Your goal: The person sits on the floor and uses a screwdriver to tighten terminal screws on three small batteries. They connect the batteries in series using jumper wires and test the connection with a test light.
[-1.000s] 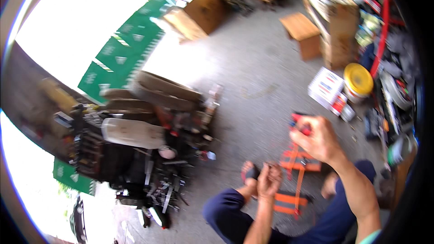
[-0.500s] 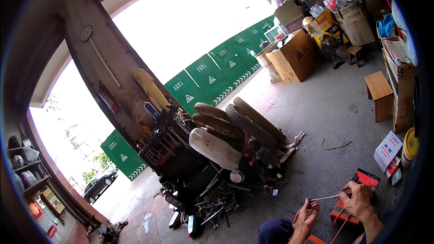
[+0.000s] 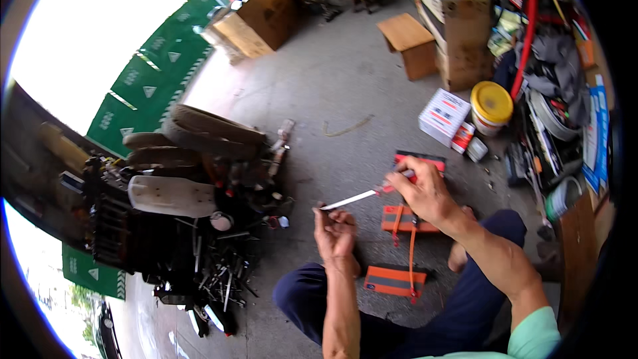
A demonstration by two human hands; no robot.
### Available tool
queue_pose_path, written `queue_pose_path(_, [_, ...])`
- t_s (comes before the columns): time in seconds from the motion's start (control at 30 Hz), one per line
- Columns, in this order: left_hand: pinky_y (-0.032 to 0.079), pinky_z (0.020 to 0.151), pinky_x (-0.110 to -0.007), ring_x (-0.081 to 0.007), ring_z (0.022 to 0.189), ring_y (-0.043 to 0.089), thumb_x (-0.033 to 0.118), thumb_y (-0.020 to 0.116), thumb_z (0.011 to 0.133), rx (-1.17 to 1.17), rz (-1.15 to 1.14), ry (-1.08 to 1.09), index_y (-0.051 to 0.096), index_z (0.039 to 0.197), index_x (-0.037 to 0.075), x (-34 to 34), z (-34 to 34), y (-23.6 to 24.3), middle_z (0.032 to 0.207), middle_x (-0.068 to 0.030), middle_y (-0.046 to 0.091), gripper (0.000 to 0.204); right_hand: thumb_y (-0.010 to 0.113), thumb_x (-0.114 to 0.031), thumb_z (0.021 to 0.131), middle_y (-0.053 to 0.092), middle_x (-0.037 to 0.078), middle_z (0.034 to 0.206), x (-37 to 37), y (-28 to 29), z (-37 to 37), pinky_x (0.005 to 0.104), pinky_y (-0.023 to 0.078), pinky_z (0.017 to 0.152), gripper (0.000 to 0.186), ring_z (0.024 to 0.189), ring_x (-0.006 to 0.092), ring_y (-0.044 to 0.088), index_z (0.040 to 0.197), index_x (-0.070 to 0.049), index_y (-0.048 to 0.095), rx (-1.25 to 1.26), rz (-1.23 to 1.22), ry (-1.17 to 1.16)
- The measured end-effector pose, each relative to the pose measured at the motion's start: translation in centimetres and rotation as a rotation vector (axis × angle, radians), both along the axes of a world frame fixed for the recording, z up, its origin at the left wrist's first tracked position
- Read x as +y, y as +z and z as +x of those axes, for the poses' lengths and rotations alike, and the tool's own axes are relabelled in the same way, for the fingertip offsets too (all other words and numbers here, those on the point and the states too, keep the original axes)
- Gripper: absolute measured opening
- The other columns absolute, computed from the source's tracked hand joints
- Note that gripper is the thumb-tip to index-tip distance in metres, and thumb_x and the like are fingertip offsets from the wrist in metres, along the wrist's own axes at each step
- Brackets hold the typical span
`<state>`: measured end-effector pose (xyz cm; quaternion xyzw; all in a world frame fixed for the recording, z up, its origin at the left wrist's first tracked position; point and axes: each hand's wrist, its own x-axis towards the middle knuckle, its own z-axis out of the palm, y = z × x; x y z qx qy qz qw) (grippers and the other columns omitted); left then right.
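A thin, pale strip (image 3: 352, 199) with a reddish part at one end is stretched slantwise between my hands. My left hand (image 3: 335, 238) pinches its lower end between thumb and fingertips, the palm turned up. At the other end, my right hand (image 3: 425, 193) grips it from above, its fingers partly hiding that end. Below my right hand lies an orange-and-grey block (image 3: 402, 221), joined by an orange cable (image 3: 411, 256) to another orange-and-grey block (image 3: 395, 282) on the floor between my legs. Behind the right hand, a red-and-black block (image 3: 435, 161) is partly covered.
To the left stand several tyres (image 3: 212, 129), a whitish long panel (image 3: 171, 196) and a heap of metal tools (image 3: 226, 272). A yellow-lidded bucket (image 3: 492, 105), a white box (image 3: 444, 115) and a wooden stool (image 3: 407, 36) are at the right. A cord (image 3: 347, 126) lies ahead.
The view has swung down and to the right, bringing my legs and the floor blocks into sight. Both hands still hold the pale strip between them.
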<state>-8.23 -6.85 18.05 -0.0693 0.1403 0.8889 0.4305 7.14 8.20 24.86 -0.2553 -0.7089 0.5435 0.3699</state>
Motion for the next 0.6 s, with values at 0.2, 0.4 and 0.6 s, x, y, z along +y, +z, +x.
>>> queue_pose_path(0.2, [0.041,0.063,-0.026,-0.0114,0.070,0.052,0.027,0.059,0.088,0.064,-0.069,-0.079,0.062,0.107,0.010,0.5,0.3,-1.8,0.084,-0.0034,0.058,0.025,0.061,-0.022,0.084,0.055,0.003,0.054,1.7,-0.5,1.6,0.0248,0.036,0.041,0.025,0.045,0.0059,0.048,0.082,0.002,0.059,-0.067,-0.307,0.025])
queue_pose_path(0.4, [0.044,0.066,-0.028,-0.0132,0.073,0.055,0.023,0.057,0.090,0.146,-0.170,-0.240,0.056,0.110,0.003,0.4,3.0,-3.7,0.089,-0.0052,0.060,0.028,0.062,-0.027,0.082,0.059,0.010,0.052,2.3,-2.5,3.0,0.0313,0.045,0.049,0.030,0.049,0.0137,0.057,0.077,0.003,0.061,-0.074,-0.223,-0.041])
queue_pose_path(0.6, [0.044,0.053,-0.022,-0.0114,0.062,0.056,0.014,0.065,0.084,0.629,-0.925,-0.452,0.062,0.092,0.001,0.9,4.2,-10.3,0.077,-0.0055,0.062,0.015,0.062,-0.029,0.082,0.059,0.011,0.054,2.9,-1.3,4.1,0.0325,0.048,0.057,0.031,0.055,0.0176,0.060,0.078,0.001,0.063,-0.144,-0.189,-0.078])
